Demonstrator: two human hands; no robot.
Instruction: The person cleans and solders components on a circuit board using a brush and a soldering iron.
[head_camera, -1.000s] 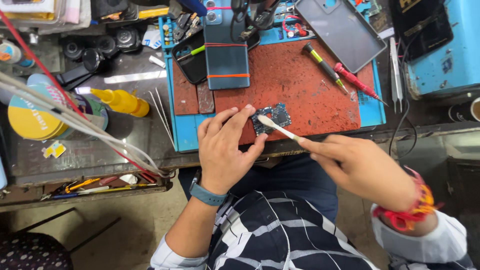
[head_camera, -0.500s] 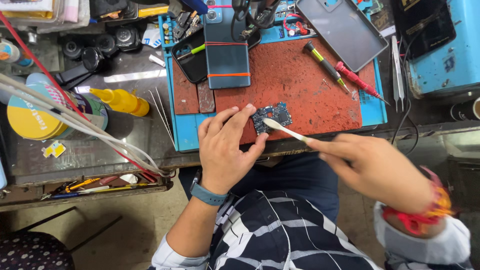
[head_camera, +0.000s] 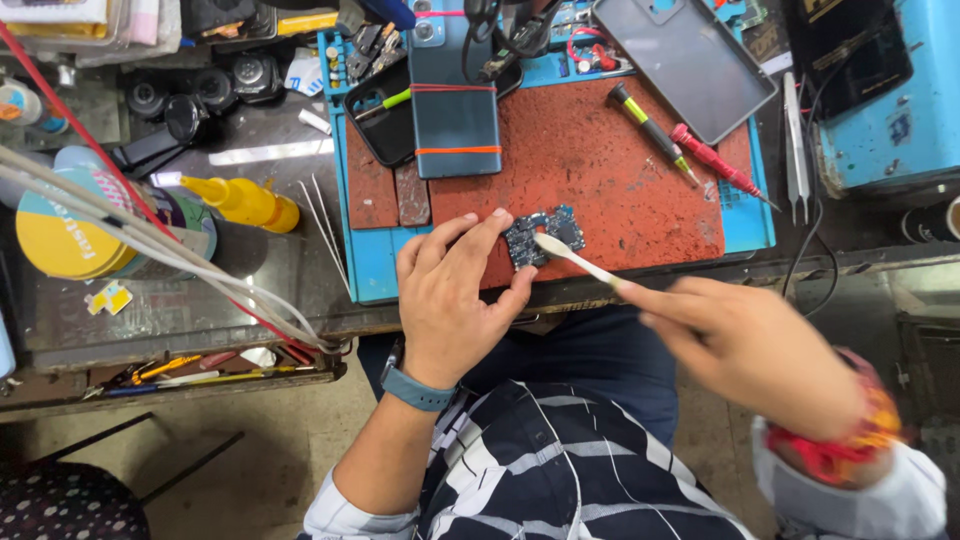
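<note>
A dark, cluttered worktop (head_camera: 250, 290) carries a blue rectangular repair mat (head_camera: 365, 250) with a rough, rust-red pad (head_camera: 600, 180) set into it. On the far part of the mat lie a flat blue-grey phone (head_camera: 455, 100) bound with two orange rubber bands and a smooth grey back cover (head_camera: 685, 60) with rounded corners. A yellow squeeze bottle (head_camera: 245, 202) lies on its side to the left of the mat. Two slim screwdrivers, one with a green handle (head_camera: 650, 135) and one with a red handle (head_camera: 715, 170), rest slantwise on the pad. The left hand (head_camera: 450, 300) pins a small dark circuit board (head_camera: 545, 235), irregular in outline and studded with tiny parts, at the pad's near edge; its grip is clamped on the board, fingertips on the left edge and thumb below. The right hand (head_camera: 750, 350), blurred, has its grip closed around a thin pale brush (head_camera: 575, 260), whose tip touches the board.
</note>
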